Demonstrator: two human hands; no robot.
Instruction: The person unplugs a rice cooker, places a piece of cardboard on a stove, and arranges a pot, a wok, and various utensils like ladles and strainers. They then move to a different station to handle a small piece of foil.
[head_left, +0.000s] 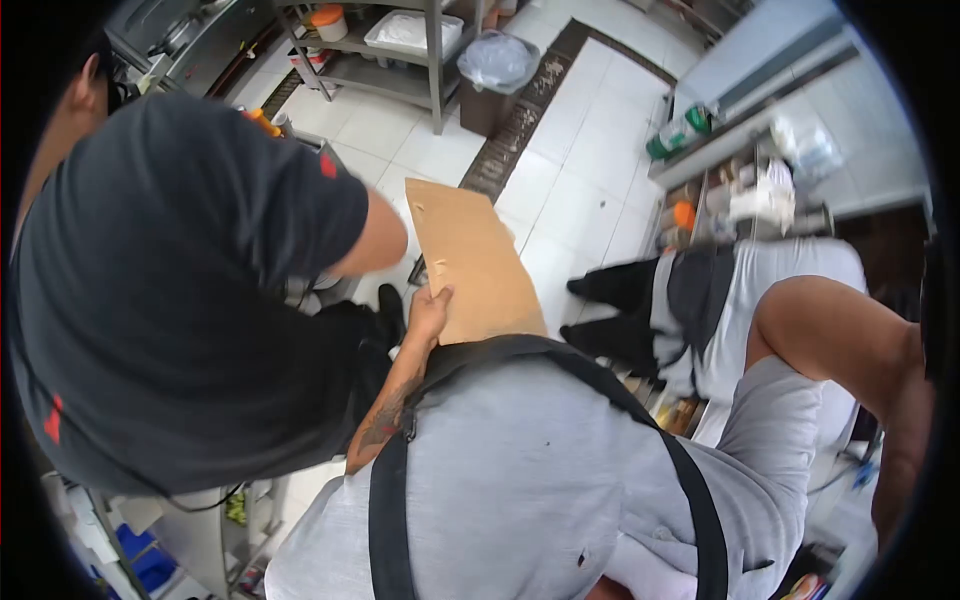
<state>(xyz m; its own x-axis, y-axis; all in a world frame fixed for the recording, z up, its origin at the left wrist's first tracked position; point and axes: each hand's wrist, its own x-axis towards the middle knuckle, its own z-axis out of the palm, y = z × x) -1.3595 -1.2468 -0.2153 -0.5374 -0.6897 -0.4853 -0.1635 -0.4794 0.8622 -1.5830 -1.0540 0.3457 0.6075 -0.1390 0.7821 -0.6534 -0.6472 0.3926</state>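
My left hand (430,315) is closed on the near left edge of a flat brown cardboard sheet (475,265), thumb on top. The sheet is tilted in front of my grey shirt and black apron, above the white tiled floor. My right arm is bent and raised at the right edge of the view. What seems to be my right hand (900,455) is dark and blurred there, its fingers not distinct.
A person in a black shirt (190,290) stands close on the left. Another in white with a dark apron (705,305) is at the right, by shelves with containers. Ahead are a metal rack (437,65), a lined bin (490,100) and a floor drain (515,135).
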